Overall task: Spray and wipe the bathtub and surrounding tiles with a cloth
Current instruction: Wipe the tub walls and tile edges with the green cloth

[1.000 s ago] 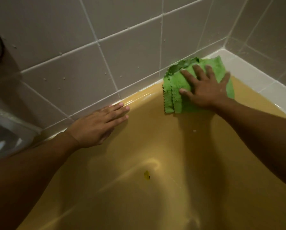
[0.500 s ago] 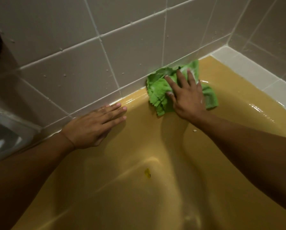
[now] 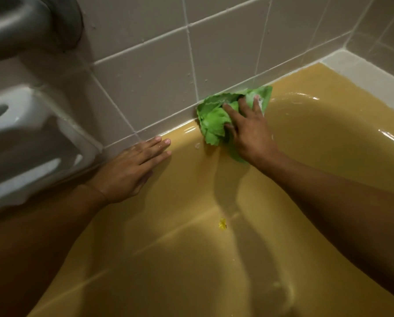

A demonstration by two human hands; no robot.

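Green cloth on bathtub rim, centre frame.
Was pressed under spread, flat-fingered right hand; rim ran lower-left toward flat, empty left hand.

No readable text, label, brand or number is showing on the bathtub, the tiles or the cloth.

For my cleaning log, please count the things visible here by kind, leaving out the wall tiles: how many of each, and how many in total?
Hands: 2, left hand and right hand
Cloths: 1, green cloth
Bathtubs: 1, yellow bathtub
Soap dishes: 1, wall soap dish
Bars: 1, grey wall bar
Total: 6
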